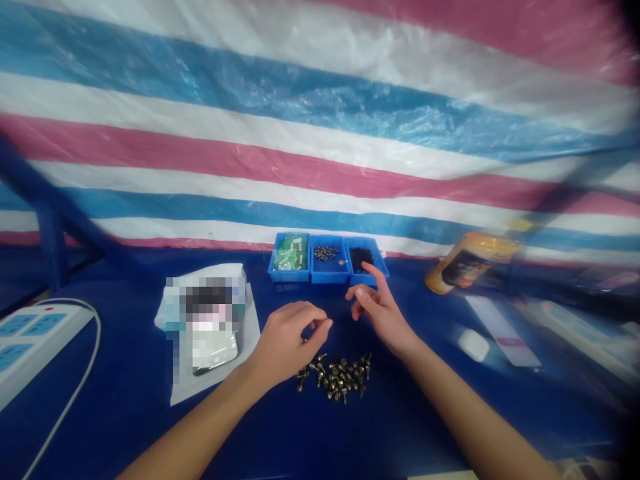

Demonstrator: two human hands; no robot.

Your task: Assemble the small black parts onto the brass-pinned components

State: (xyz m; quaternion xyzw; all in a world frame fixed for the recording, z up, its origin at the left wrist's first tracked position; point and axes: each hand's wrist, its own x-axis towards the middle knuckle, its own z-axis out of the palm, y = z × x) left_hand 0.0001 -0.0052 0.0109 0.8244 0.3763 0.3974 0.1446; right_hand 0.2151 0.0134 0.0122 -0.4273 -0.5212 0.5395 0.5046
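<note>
My left hand (291,338) hovers left of centre over the blue table. Its thumb and index finger are pinched together, and whatever they hold is too small to make out. My right hand (379,308) reaches forward with the index finger stretched out and the other fingers loosely bent, nothing visible in it. That fingertip overlaps the front of the right blue bin (369,280), which holds small black parts (361,256). Between my forearms lies a pile of small brass-coloured screw-like parts (343,380). The middle bin (330,277) contains small metal pieces (326,253).
The left bin (289,275) holds green packets (293,252). Left are a phone (216,353) on white paper (250,320) and a power strip (45,340) with a white cable (75,393). Right are a bottle (467,260), a white case (473,345) and a pale flat strip (503,331).
</note>
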